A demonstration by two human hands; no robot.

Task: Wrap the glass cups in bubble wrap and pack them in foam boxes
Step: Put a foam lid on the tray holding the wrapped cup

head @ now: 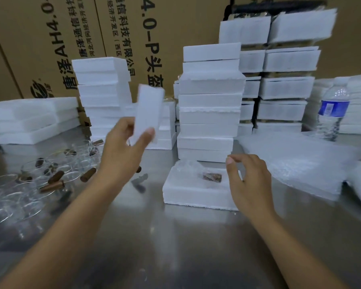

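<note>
An open white foam box (188, 195) lies on the steel table in front of me, with a bubble-wrapped glass cup (204, 176) and its brown handle inside. My left hand (123, 151) is raised and grips a white foam lid (148, 111), held upright and blurred. Loosely curled and holding nothing, my right hand (248, 180) hovers at the box's right edge. Several unwrapped glass cups with brown handles (50, 178) crowd the table at the left. Sheets of bubble wrap (300, 163) lie to the right.
Stacks of foam boxes (211, 113) rise behind the open box, more stand at the back right (286, 80) and centre left (102, 84). Flat foam pieces (29, 119) lie far left. A water bottle (331, 111) stands at the right. Cardboard cartons (113, 28) form the backdrop.
</note>
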